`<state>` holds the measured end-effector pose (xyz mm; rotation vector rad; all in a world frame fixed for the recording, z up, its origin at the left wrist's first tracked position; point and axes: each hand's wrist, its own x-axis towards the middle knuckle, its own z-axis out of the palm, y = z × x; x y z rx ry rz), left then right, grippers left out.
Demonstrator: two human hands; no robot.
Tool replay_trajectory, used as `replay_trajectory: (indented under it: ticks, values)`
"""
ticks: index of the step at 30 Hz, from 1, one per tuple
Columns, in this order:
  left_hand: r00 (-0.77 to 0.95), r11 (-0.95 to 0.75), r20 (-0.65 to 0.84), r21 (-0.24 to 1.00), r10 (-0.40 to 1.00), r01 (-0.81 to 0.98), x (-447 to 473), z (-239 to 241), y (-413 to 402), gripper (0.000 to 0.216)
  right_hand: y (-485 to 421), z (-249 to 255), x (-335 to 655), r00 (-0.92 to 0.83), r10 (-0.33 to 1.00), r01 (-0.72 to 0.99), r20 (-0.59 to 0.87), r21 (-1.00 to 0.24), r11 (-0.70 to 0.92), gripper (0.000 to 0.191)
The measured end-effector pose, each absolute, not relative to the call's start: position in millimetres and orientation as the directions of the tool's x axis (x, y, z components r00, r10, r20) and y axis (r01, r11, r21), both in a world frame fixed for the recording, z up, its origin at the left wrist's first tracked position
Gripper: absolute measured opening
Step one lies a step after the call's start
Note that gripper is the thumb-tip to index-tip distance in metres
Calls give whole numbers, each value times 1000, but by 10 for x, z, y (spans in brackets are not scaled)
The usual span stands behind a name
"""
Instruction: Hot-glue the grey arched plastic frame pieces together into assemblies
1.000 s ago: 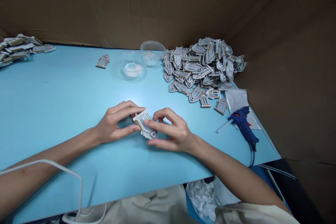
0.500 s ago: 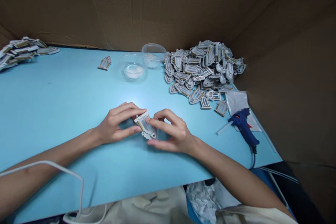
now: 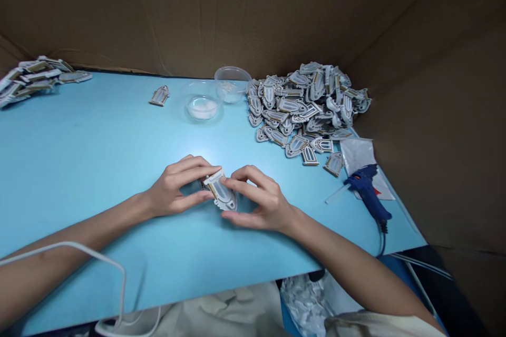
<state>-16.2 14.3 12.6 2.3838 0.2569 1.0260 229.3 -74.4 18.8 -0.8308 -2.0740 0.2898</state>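
Between my two hands, just above the blue table (image 3: 118, 137), is a small arched window-shaped piece (image 3: 222, 194), grey-white with a gold strip along its base edge. My left hand (image 3: 179, 185) is closed on the base end, thumb below and fingers above. My right hand (image 3: 263, 197) bends round the other end; its index fingertip presses the face of the piece and its thumb lies by the rounded tip. Part of the piece near my left fingers is hidden.
A large heap of similar pieces (image 3: 300, 100) lies at the back right, a smaller heap (image 3: 35, 80) at the far left. One single piece (image 3: 159, 96) lies near two clear plastic cups (image 3: 202, 108). A blue glue gun (image 3: 367, 189) rests at right. A white cable (image 3: 98, 257) crosses my left forearm.
Both hands keep the same hold on the window-shaped piece. The whole view has shifted very slightly; nothing else has visibly moved.
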Motion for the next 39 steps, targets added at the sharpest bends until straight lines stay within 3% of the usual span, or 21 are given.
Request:
replay_trajectory:
  ticks: [6, 16, 23, 27, 31, 35, 39]
  values:
    - [702, -840, 606, 542, 374, -21, -171, 160, 142, 45, -761, 189, 2292, -391, 678, 458, 622, -508, 730, 30]
    - [703, -782, 577, 622, 416, -48, -162, 178, 144, 44, -745, 171, 2296, -412, 637, 438, 652, -471, 766, 55]
    - [752, -714, 499, 698, 430, -55, -157, 167, 173, 48, -753, 191, 2297, -390, 662, 421, 640, -515, 747, 36]
    - [740, -681, 496, 729, 454, -71, -158, 170, 176, 45, -748, 230, 2274, -286, 754, 324, 592, -681, 657, 37]
    - [720, -705, 520, 707, 459, -61, -150, 184, 170, 44, -716, 253, 2208, -129, 915, 278, 382, -872, 403, 19]
    - [721, -762, 554, 645, 417, -54, -143, 187, 169, 43, -692, 229, 2111, -137, 947, 246, 289, -917, 315, 7]
    - [727, -786, 555, 617, 405, -33, -137, 168, 172, 42, -676, 198, 2031, -112, 944, 340, 310, -881, 330, 19]
